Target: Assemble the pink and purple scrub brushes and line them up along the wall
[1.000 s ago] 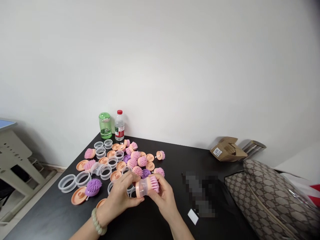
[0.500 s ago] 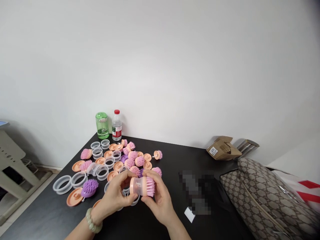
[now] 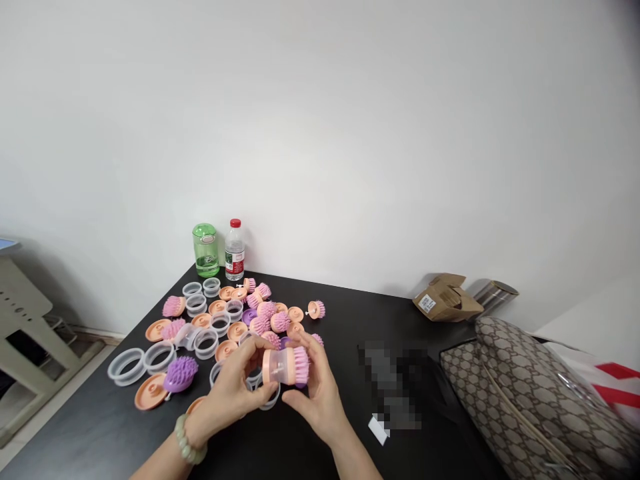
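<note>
Right thumb has moved off the brush [image 3: 283, 366], right hand [image 3: 323, 400] now cupping openly; brush lies sideways, bristles rightward, above the tabletop [image 3: 280, 447], far from back edge; left hand [image 3: 234, 385] pinches its base.

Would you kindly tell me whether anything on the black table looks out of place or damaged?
Nothing looks spilled. One clear ring seems tipped on its side next to a pink brush head, whereas the neighbouring rings lie flat. The cardboard box near the wall looks crumpled.
</note>
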`<state>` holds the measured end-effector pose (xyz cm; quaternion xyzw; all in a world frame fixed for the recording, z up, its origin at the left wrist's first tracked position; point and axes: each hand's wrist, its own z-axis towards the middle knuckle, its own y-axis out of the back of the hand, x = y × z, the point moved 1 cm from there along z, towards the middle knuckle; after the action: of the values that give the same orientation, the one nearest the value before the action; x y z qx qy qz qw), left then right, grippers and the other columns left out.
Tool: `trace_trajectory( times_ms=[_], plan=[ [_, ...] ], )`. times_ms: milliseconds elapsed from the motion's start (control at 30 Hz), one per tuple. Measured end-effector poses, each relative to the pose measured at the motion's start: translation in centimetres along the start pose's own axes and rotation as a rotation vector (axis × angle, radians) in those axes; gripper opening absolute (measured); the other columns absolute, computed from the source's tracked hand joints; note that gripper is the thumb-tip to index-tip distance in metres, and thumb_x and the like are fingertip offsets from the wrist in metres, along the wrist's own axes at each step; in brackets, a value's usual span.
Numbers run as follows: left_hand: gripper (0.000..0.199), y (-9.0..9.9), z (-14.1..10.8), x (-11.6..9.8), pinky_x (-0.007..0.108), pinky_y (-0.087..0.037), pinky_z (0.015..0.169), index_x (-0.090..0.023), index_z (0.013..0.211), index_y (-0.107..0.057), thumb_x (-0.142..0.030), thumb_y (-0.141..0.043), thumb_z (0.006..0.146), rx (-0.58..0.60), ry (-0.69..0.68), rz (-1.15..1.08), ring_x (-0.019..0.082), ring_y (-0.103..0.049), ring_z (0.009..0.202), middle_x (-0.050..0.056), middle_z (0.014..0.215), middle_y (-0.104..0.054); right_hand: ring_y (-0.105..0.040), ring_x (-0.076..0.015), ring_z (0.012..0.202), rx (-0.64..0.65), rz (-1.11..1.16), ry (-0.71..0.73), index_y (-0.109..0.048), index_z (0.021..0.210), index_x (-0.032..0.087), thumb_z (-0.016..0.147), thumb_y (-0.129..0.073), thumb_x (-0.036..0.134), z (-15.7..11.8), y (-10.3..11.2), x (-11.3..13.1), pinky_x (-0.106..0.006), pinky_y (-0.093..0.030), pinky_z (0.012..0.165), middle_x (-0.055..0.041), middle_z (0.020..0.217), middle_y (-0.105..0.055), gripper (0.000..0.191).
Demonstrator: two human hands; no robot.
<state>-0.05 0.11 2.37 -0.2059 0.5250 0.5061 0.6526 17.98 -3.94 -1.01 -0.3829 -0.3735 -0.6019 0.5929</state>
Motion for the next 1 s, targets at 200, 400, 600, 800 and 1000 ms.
trace_trajectory(
  times_ms=[200,400,600,800,1000],
  plan=[
    [0.029,-0.08,0.05,-0.12,0.027,-0.052,0.074,-0.022,0.107,-0.056,-0.031,-0.067,0.083,0.012,0.008,0.037,0.019,-0.061,0.085,0.003,0.098,-0.058,-0.061,-0.0274,0.115,-0.013,-0.041,-0.057,-0.052,0.132,0.029,0.079,-0.078,0.045,0.03,0.0,-0.24,-0.04,-0.05,0.099,-0.0082,0.126,-0.06,0.062],
    [0.029,-0.13,0.06,0.21,0.029,-0.053,0.076,-0.022,0.107,-0.055,-0.033,-0.068,0.083,0.014,-0.006,0.052,0.019,-0.06,0.085,0.003,0.098,-0.058,-0.059,-0.0316,0.123,-0.011,-0.066,-0.06,-0.05,0.137,0.026,0.073,-0.083,0.044,-0.02,-0.06,0.06,-0.044,-0.048,0.103,-0.0113,0.134,-0.059,0.074],
    [0.03,-0.2,-0.04,0.55,0.03,-0.052,0.078,-0.023,0.109,-0.053,-0.032,-0.067,0.084,0.037,0.005,0.067,0.02,-0.06,0.088,0.004,0.101,-0.057,-0.061,-0.0279,0.117,-0.004,-0.056,-0.04,-0.053,0.13,0.028,0.076,-0.079,0.04,0.12,-0.12,0.11,-0.04,-0.05,0.099,-0.0083,0.126,-0.061,0.061],
    [0.031,-0.23,-0.19,0.59,0.029,-0.052,0.078,-0.023,0.111,-0.051,-0.033,-0.066,0.086,0.06,0.015,0.049,0.019,-0.06,0.088,0.003,0.102,-0.057,-0.064,-0.0285,0.108,-0.043,-0.096,-0.1,-0.058,0.126,0.025,0.073,-0.081,0.05,0.17,0.01,-0.12,-0.04,-0.052,0.094,-0.0083,0.117,-0.065,0.063],
    [0.029,-0.19,-0.12,0.58,0.029,-0.052,0.074,-0.022,0.109,-0.052,-0.037,-0.063,0.087,0.048,0.011,0.05,0.019,-0.059,0.084,0.003,0.097,-0.057,-0.065,-0.0271,0.105,-0.031,-0.03,-0.051,-0.061,0.121,0.025,0.071,-0.083,0.051,0.31,-0.13,0.3,-0.038,-0.054,0.09,-0.0076,0.116,-0.065,0.061]
  ],
)
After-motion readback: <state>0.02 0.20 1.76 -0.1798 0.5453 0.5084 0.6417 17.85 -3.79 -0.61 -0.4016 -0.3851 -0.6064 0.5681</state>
